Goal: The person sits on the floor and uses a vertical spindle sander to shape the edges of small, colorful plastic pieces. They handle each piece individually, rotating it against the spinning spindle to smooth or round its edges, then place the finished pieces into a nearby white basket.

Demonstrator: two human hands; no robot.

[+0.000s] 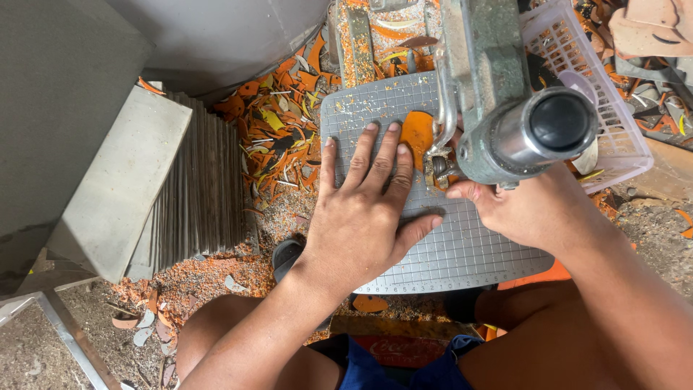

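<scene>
Two hands busy on gridded grey cutting mat [462, 245]: left hand [361, 209] spread flat, fingertips pinning orange piece [417, 131] under green lever cutter [498, 108]. Right hand [530, 209] mostly hidden beneath cutter handle, grip impossible to tell. Pale lilac plastic basket [613, 137] at right, holding scraps. Stack of grey sheets [202, 195] at left.

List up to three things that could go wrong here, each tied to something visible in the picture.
1. The left hand lies flat on the grey gridded board, fingertips close to the orange piece under the cutter head; they could be nicked.
2. The scraps piled beside the board could snag or slip underfoot.
</scene>
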